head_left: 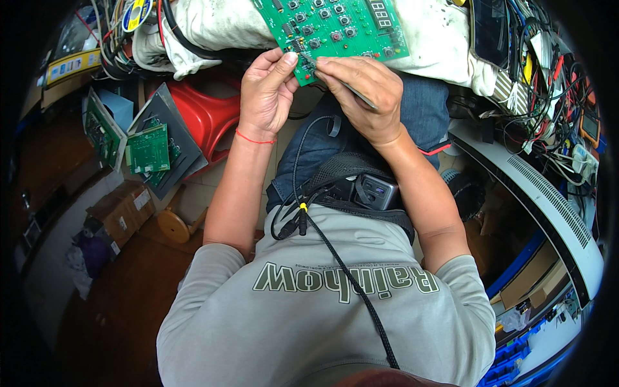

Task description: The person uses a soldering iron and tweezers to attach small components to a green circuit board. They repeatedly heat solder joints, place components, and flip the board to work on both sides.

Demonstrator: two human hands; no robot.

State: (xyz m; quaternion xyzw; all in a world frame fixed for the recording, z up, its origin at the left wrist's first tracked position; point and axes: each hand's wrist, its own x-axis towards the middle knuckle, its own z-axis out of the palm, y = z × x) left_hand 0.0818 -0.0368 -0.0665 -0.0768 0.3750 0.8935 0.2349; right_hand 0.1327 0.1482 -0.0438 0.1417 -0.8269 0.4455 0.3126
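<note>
A green circuit board [361, 40] with several push buttons and a digit display lies tilted at the top of the head view, its near left corner toward me. My left hand [269, 90] pinches that corner's edge between thumb and fingers. Over the near edge, my right hand [371, 93] is closed around slim metal tweezers [365, 99]. Their tips point left and down to the small parts near the left thumb; whether they touch the board I cannot tell. The fingers partly hide the tweezers.
Beneath the board spreads a stained white cloth [432, 45]. Tangled cables [548, 97] and a multimeter [589, 126] crowd the right side. A red plastic stool [201, 116] stands at left, beside more circuit boards [148, 148]. A black cable [351, 277] runs down my shirt.
</note>
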